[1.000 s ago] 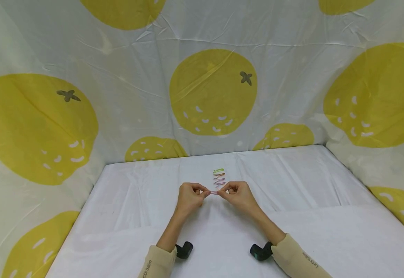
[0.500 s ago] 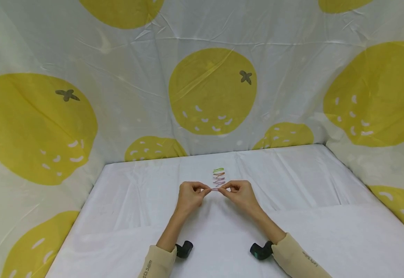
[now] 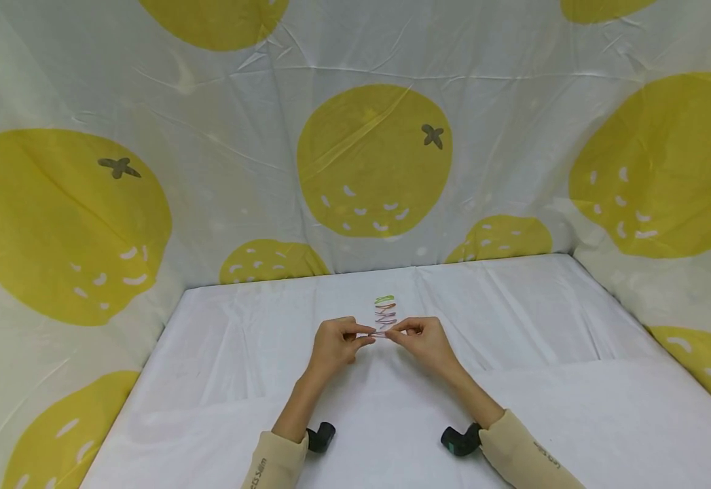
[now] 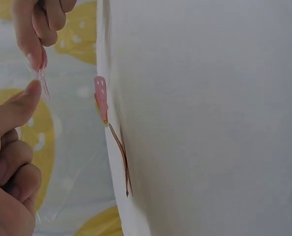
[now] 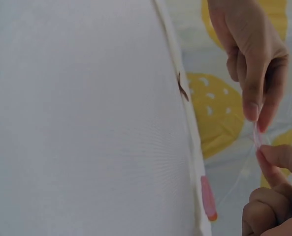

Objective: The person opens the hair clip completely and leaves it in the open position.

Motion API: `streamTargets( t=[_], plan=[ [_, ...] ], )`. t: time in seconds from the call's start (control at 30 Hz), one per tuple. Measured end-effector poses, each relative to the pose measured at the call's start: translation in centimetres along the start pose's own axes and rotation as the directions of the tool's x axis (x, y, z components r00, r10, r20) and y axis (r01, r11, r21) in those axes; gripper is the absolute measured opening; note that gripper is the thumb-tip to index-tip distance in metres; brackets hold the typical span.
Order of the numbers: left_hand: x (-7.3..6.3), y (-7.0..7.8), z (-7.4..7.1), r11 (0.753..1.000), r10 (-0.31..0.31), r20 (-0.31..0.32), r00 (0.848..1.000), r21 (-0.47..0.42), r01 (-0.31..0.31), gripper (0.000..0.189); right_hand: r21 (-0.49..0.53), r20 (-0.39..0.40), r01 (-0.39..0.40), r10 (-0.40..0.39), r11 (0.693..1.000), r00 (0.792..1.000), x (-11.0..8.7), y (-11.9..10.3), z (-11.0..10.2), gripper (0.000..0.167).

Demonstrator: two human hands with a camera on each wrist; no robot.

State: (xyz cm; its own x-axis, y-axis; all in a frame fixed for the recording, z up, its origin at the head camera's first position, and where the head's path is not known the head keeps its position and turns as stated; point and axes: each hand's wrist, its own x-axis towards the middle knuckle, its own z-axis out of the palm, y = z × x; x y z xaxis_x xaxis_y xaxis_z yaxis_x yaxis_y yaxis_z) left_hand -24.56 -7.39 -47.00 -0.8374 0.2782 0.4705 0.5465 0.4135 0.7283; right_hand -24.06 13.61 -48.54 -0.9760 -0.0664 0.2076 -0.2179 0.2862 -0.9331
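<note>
In the head view, my right hand (image 3: 425, 343) pinches a small pink hair clip (image 3: 379, 334) between thumb and index finger, above the white table. Opposite, my left hand (image 3: 333, 346) has its thumb and index finger parted on either side of the clip's left end. A narrow gap shows between those two fingertips, and whether either touches the clip is hard to tell. The left wrist view shows the clip's thin prongs (image 4: 45, 88) reaching down past a left fingertip. Just beyond both hands, several coloured hair clips (image 3: 385, 311) lie in a column.
The white-covered table (image 3: 514, 407) spreads out around the hands. A curtain (image 3: 373, 163) printed with yellow lemons closes off the back and sides. Black wrist cameras (image 3: 461, 440) stick out inward from the beige sleeves (image 3: 276, 462).
My left thumb and index finger have spread apart from their pinch on the pink clip. Both hands shifted slightly upward in the head view, and the right hand keeps its pinch.
</note>
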Motion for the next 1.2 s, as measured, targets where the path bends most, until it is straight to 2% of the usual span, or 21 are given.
streamTargets(
  t=[0.07, 0.13, 0.23, 0.33, 0.43, 0.5, 0.57, 0.67, 0.83, 1.0, 1.07, 1.2],
  plan=[
    [-0.03, 0.12, -0.07, 0.995, 0.084, -0.016, 0.996, 0.064, -0.083, 0.013, 0.012, 0.008, -0.058, 0.058, 0.998, 0.998, 0.0, 0.02, 0.0, 0.012],
    [-0.04, 0.18, -0.11, 0.986, 0.136, -0.031, 0.99, 0.103, -0.132, 0.012, 0.023, 0.022, -0.11, 0.109, 0.994, 0.994, -0.01, 0.04, -0.01, 0.012],
    [-0.06, 0.19, -0.15, 0.986, 0.132, -0.035, 0.991, 0.105, -0.128, 0.01, 0.03, 0.055, -0.139, 0.137, 0.99, 0.989, 0.01, 0.13, -0.05, 0.013],
    [-0.04, 0.15, -0.24, 0.997, 0.054, -0.022, 0.998, 0.058, -0.053, 0.008, 0.019, 0.081, -0.131, 0.129, 0.991, 0.988, 0.01, 0.09, -0.17, 0.015],
    [-0.02, 0.12, -0.37, 0.997, -0.073, 0.005, 0.997, -0.025, 0.073, 0.006, 0.01, 0.107, -0.107, 0.105, 0.994, 0.989, 0.0, 0.02, -0.32, 0.016],
    [-0.02, 0.25, -0.54, 0.98, -0.177, 0.031, 0.984, -0.092, 0.179, 0.004, 0.004, 0.131, -0.077, 0.076, 0.997, 0.988, -0.01, -0.01, -0.44, 0.017],
    [-0.03, 0.34, -0.67, 0.952, -0.262, 0.054, 0.964, -0.149, 0.267, 0.005, 0.006, 0.157, -0.046, 0.044, 0.999, 0.987, 0.05, 0.08, -0.49, 0.017],
    [-0.03, 0.48, -0.88, 0.918, -0.338, 0.074, 0.938, -0.193, 0.346, 0.006, 0.014, 0.179, -0.007, 0.004, 1.0, 0.984, 0.15, 0.19, -0.51, 0.016],
    [-0.05, 0.28, -0.89, 0.906, -0.358, 0.09, 0.929, -0.209, 0.369, 0.009, 0.01, 0.179, 0.045, -0.046, 0.999, 0.983, 0.27, 0.31, -0.62, 0.012],
    [0.0, 0.0, -0.6, 0.9, -0.376, 0.127, 0.918, -0.184, 0.394, 0.014, -0.034, 0.162, 0.092, -0.085, 0.995, 0.983, 0.38, 0.47, -0.8, 0.01],
    [0.01, -0.06, -0.44, 0.907, -0.367, 0.139, 0.92, -0.166, 0.387, 0.018, -0.044, 0.159, 0.098, -0.09, 0.994, 0.983, 0.42, 0.51, -0.83, 0.01],
    [-0.01, -0.01, -0.21, 0.938, -0.312, 0.132, 0.941, -0.118, 0.327, 0.021, -0.051, 0.162, 0.097, -0.088, 0.994, 0.983, 0.45, 0.56, -0.89, 0.01]
  ],
)
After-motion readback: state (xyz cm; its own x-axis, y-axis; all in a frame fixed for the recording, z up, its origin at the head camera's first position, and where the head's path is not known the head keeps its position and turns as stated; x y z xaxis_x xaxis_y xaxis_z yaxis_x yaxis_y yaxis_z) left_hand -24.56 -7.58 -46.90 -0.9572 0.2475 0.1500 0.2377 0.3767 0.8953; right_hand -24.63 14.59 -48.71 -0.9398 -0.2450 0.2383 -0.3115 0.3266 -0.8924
